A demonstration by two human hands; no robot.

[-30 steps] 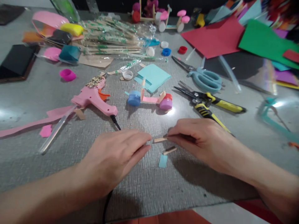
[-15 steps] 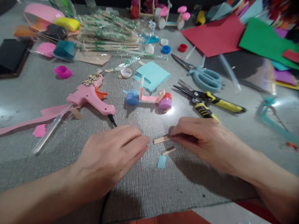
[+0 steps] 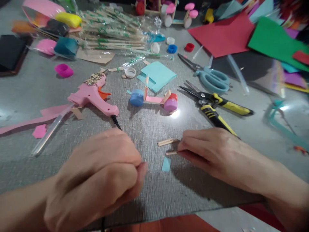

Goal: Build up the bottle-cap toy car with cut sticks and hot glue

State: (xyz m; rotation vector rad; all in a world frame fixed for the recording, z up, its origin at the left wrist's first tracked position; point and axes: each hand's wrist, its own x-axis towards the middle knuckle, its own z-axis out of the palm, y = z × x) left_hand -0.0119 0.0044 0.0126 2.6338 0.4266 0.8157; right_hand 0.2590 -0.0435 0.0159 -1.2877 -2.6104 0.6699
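Grey textured table (image 3: 149,129), cluttered: craft paper (image 3: 222,35), scissors (image 3: 210,79).

pink glue gun (image 3: 93,96) with orange trigger, light blue scissors (image 3: 209,78), yellow-black cutters (image 3: 217,108), red paper (image 3: 223,35), green paper (image 3: 275,40), turquoise card (image 3: 158,74), grey textured mat (image 3: 149,129)

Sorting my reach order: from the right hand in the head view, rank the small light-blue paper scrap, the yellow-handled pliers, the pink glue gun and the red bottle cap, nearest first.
1. Small light-blue paper scrap, just left of the right hand.
2. Yellow-handled pliers, just beyond.
3. Pink glue gun, far left.
4. Red bottle cap, at the back.
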